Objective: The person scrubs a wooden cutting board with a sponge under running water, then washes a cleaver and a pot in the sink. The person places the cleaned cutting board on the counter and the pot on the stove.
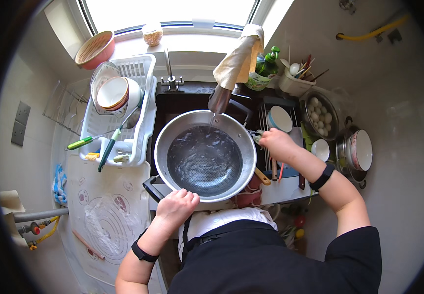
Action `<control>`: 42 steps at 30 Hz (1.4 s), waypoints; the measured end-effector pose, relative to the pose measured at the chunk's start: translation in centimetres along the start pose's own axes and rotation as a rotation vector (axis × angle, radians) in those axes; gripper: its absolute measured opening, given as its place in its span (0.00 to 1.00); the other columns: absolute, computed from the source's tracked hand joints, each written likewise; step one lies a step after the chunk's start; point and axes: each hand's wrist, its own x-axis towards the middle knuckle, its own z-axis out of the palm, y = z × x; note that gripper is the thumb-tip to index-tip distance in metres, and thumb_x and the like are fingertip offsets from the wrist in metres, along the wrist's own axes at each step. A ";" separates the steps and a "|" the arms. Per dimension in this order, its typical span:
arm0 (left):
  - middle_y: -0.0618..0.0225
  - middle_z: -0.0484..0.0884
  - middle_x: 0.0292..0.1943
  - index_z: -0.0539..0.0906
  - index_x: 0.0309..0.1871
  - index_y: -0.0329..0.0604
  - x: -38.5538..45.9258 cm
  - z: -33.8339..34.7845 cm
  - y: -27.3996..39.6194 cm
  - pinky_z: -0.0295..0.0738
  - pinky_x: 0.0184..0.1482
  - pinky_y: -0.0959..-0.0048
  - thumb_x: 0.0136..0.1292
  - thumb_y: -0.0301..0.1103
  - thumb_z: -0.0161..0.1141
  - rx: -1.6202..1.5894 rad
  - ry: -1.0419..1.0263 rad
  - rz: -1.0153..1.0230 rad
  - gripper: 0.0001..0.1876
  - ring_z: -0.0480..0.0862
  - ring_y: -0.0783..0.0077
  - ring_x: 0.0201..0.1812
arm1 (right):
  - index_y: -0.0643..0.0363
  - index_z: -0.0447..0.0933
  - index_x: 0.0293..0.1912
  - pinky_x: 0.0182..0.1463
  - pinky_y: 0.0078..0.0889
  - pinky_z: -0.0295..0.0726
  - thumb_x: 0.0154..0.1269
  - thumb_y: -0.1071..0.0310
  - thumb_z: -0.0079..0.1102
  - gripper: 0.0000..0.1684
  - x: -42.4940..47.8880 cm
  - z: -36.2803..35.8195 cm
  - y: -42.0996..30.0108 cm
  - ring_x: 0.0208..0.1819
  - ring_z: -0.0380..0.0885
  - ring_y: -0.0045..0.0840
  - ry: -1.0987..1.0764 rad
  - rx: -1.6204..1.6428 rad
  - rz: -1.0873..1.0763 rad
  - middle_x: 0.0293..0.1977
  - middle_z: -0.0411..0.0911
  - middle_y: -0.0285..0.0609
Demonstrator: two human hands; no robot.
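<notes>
A steel wok (pixel 162 161) with a honeycomb-patterned bottom rests over the dark sink (pixel 166 101), partly filled with water. A thin stream runs into it from the metal faucet (pixel 219 99), over which a beige cloth (pixel 236 60) is draped. My left hand (pixel 179 205) grips the wok's near rim, beside its black handle (pixel 153 189). At the wok's right side, my right hand (pixel 279 144) pinches a small crumpled greyish-green cloth or scrubber (pixel 257 135) close to the outer wall. My fingers hide part of it.
To the left stands a white dish rack (pixel 147 121) with bowls (pixel 112 92) and green-handled utensils (pixel 109 149). A green pump bottle (pixel 265 71) and a utensil holder (pixel 296 82) stand behind. At right are a bowl of eggs (pixel 320 114), a knife (pixel 301 180) and stacked bowls (pixel 362 150).
</notes>
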 end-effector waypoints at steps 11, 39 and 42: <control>0.79 0.76 0.25 0.76 0.30 0.51 0.3 -0.4 -0.3 0.76 0.36 0.79 0.51 0.32 0.57 -0.029 0.010 0.003 0.03 0.80 0.78 0.34 | 0.54 0.82 0.44 0.52 0.44 0.77 0.62 0.59 0.57 0.15 6.3 4.6 4.9 0.45 0.80 0.42 0.519 0.438 0.284 0.39 0.82 0.48; 0.45 0.41 0.74 0.56 0.73 0.42 -1.1 0.2 -0.1 0.54 0.69 0.50 0.59 0.20 0.52 -0.495 0.444 -1.097 0.36 0.54 0.45 0.71 | 0.57 0.68 0.64 0.28 0.17 0.73 0.68 0.72 0.53 0.25 15.2 6.5 3.8 0.21 0.68 0.10 0.422 1.563 0.225 0.37 0.77 0.32; 0.47 0.42 0.74 0.48 0.76 0.44 -1.3 2.6 -1.5 0.77 0.55 0.64 0.53 0.11 0.43 -1.098 0.722 -1.342 0.43 0.66 0.50 0.66 | 0.58 0.68 0.64 0.29 0.17 0.74 0.68 0.72 0.53 0.25 14.4 6.8 3.7 0.21 0.69 0.11 0.438 1.562 0.241 0.41 0.77 0.33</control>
